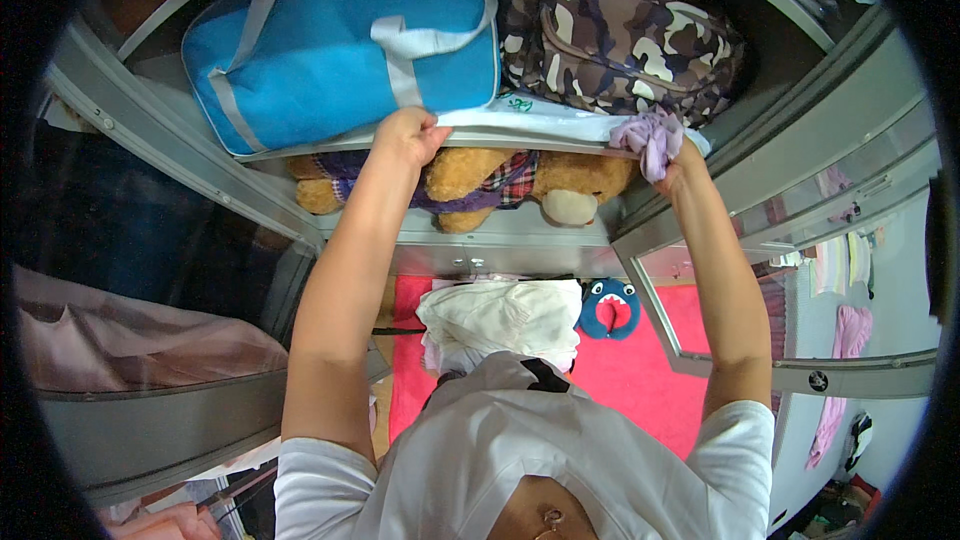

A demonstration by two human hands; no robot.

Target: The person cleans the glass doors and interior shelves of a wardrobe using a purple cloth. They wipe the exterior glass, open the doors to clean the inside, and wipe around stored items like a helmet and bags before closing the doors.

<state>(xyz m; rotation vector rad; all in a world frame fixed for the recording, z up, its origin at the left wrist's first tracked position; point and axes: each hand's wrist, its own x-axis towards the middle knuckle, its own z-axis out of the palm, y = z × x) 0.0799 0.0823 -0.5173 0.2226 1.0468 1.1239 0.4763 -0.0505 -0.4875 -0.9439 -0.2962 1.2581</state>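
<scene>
My left hand (pixel 409 139) is at the front edge of a cabinet shelf (pixel 525 141), its thumb and fingers pinching the left end of a flat white plastic bag (pixel 559 120) with green print. Crumpled lilac cloth (pixel 651 139) is bunched in my right hand (pixel 681 165), at the right end of that shelf. Behind my left hand stands a blue duffel bag (pixel 315 67) with grey straps. A camouflage-patterned bag (pixel 622 45) sits to its right, partly over the white bag. Some of my right fingers are hidden by the cloth.
On the shelf below lies a brown teddy bear (pixel 461 172) in plaid clothing. An open glass-paned door (pixel 675 322) stands at my right, another glass panel (pixel 150 240) at my left. Folded white fabric (pixel 502 315) and a blue shark neck pillow (pixel 609 307) rest on a pink mat (pixel 637 382).
</scene>
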